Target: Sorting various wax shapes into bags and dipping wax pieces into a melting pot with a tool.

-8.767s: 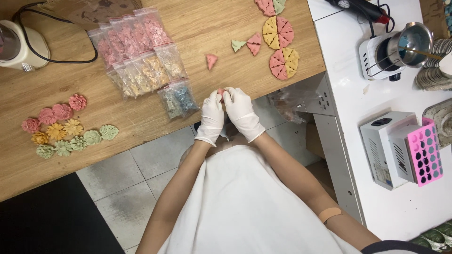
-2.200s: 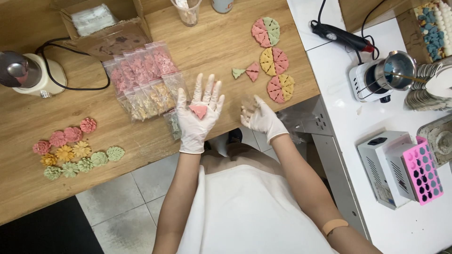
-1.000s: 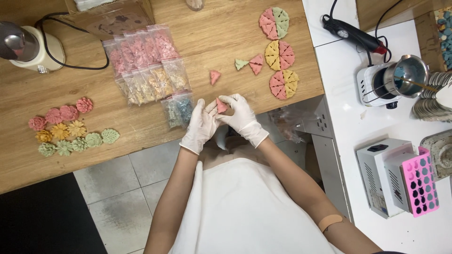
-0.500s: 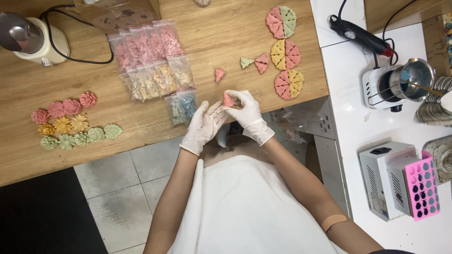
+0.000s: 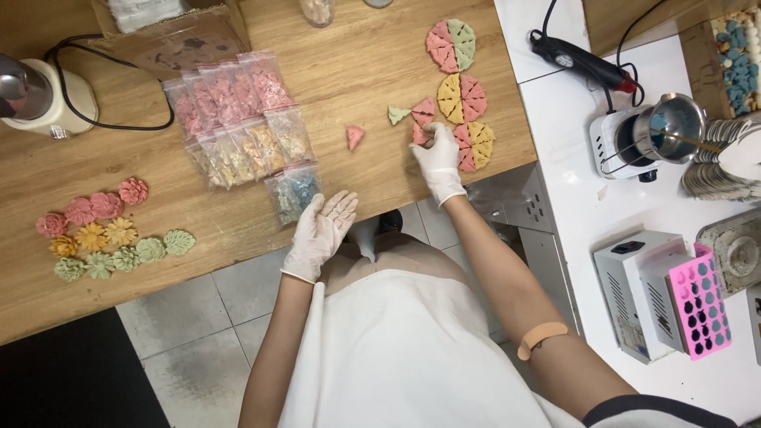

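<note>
Our hands had parted: our right hand (image 5: pixel 438 158) reached out, fingers closing on a pink wedge (image 5: pixel 420 133) beside the segmented discs (image 5: pixel 472 146); our left hand (image 5: pixel 321 231) lay open, empty, at the wooden table (image 5: pixel 372 71) edge.

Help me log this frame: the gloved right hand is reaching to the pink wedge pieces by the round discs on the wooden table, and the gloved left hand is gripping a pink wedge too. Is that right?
Not quite. In the head view the left hand holds nothing: it is open, palm up, at the edge of the wooden table. The rest stands: the right hand is at the pink wedge pieces by the round discs.
</note>
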